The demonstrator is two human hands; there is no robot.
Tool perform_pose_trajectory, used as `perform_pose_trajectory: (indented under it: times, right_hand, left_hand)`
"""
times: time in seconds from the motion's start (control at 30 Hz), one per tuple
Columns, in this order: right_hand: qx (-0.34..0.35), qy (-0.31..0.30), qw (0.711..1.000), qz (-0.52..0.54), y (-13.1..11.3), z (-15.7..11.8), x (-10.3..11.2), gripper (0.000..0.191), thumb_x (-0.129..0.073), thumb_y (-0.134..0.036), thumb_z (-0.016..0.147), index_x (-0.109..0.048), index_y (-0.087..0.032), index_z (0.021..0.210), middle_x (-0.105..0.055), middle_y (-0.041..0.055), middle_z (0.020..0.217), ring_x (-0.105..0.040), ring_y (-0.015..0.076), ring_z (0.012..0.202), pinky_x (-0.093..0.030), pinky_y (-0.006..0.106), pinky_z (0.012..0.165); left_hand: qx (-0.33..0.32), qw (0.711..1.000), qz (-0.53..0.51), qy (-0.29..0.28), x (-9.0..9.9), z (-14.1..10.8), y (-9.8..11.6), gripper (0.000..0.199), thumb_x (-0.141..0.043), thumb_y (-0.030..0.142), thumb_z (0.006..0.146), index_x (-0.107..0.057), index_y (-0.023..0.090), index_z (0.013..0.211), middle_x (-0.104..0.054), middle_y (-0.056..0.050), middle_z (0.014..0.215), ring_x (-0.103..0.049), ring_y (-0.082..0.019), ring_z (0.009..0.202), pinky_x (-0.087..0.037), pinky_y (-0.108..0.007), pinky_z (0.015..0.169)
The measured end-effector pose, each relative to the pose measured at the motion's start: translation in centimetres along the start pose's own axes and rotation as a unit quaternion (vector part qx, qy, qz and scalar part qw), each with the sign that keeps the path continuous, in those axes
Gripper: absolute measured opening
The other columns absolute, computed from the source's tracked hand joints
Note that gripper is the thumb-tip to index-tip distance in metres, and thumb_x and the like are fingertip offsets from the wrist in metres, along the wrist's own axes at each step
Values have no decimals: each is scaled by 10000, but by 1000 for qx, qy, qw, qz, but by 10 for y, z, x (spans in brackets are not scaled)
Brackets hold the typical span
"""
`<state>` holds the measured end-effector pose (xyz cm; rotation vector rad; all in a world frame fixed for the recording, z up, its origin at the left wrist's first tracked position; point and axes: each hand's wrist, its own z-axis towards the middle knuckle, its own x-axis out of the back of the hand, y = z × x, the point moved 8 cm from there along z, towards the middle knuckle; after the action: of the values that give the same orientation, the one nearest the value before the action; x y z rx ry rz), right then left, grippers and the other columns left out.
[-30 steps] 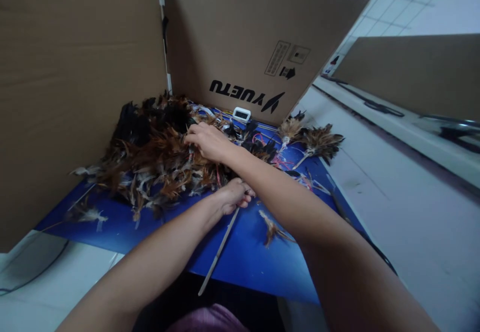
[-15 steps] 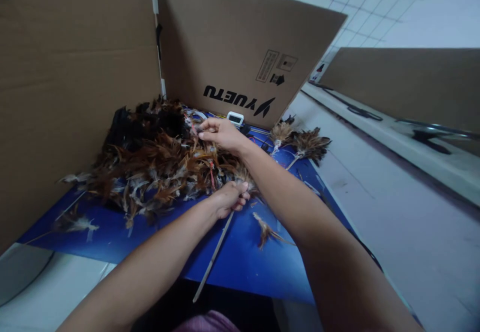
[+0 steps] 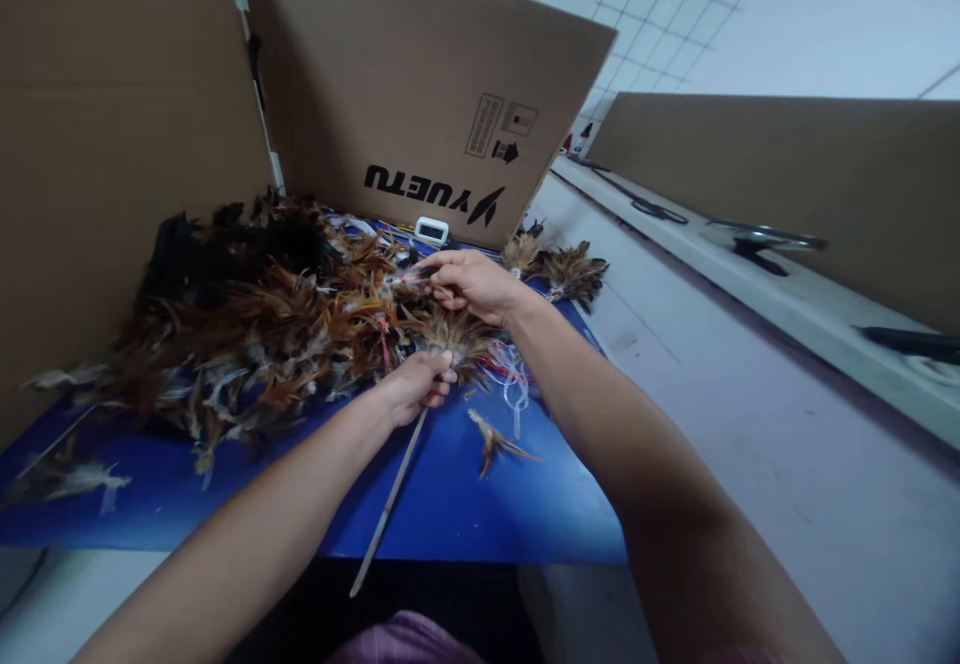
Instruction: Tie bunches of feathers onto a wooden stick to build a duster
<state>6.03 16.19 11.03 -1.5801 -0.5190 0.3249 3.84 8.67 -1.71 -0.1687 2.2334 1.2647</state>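
Observation:
My left hand (image 3: 418, 384) is closed around a feather duster (image 3: 388, 504) just below its head. Its thin stick points down toward me, past the table's front edge, and brown feathers fan out above my fingers. Just above that head, my right hand (image 3: 476, 286) pinches a dark feather tuft (image 3: 420, 274) with a whitish base and a bit of red. A big heap of brown, black and white feathers (image 3: 262, 314) spreads to the left of both hands. Under my right forearm lie clear and pink plastic strands (image 3: 514, 374). A small loose feather tuft (image 3: 495, 441) rests on the blue tabletop (image 3: 480, 524).
Cardboard panels (image 3: 435, 74) stand upright behind and to the left. A small white digital timer (image 3: 431, 232) sits at the back. Other feather dusters (image 3: 574, 272) lie at the right edge. Scissors (image 3: 652, 209) rest on a ledge further right.
My right hand has come away from the heap with a feather tuft, moving toward the duster head. My left hand keeps its hold on the duster. The view has shifted to the right.

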Motion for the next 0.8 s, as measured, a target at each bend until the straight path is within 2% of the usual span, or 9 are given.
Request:
perform_pose_trajectory:
  times: [0.1, 0.2, 0.3, 0.53, 0.8]
  right_hand:
    - [17, -2, 994, -110, -3, -15, 9, 155, -604, -150, 745, -684, -118, 874, -574, -32, 576, -359, 34, 430, -247, 168, 401]
    - [59, -23, 970, -235, -10, -28, 12, 195, -704, -240, 695, -711, -102, 833, -669, 11, 723, -531, 80, 611, -406, 202, 574]
    - [63, -51, 946, -315, -8, -36, 15, 206, -685, -262, 708, -719, -94, 823, -697, 27, 781, -579, 123, 719, -439, 244, 697]
    - [9, -62, 905, -420, 11, -37, 23, 186, -626, -221, 749, -720, -84, 832, -674, 17, 736, -537, 107, 663, -406, 217, 639]
    - [-29, -68, 905, -419, 16, -38, 31, 195, -650, -281, 726, -700, -96, 760, -607, -6, 621, -472, 88, 578, -379, 219, 584]
  left_hand:
    - [-6, 1000, 13, 10, 0, 0, 1, 232, -526, 220, 890, -424, 157, 692, -467, 40, 553, -286, -17, 371, -157, -121, 359]
    - [-6, 1000, 21, 8, -1, 0, 0, 250, -560, 223, 869, -421, 155, 673, -460, 39, 552, -271, -12, 365, -155, -123, 355]
    - [-9, 1000, 25, 14, 0, 0, 0, 238, -570, 213, 861, -427, 155, 680, -473, 31, 559, -286, -14, 365, -159, -124, 353]
    - [-17, 999, 30, 25, 2, 0, 2, 186, -619, 203, 822, -465, 157, 728, -527, 6, 594, -352, -31, 382, -184, -128, 351]
    - [-18, 999, 36, 3, -1, -2, 2, 187, -615, 193, 819, -462, 156, 719, -490, 17, 583, -301, -20, 379, -154, -123, 349]
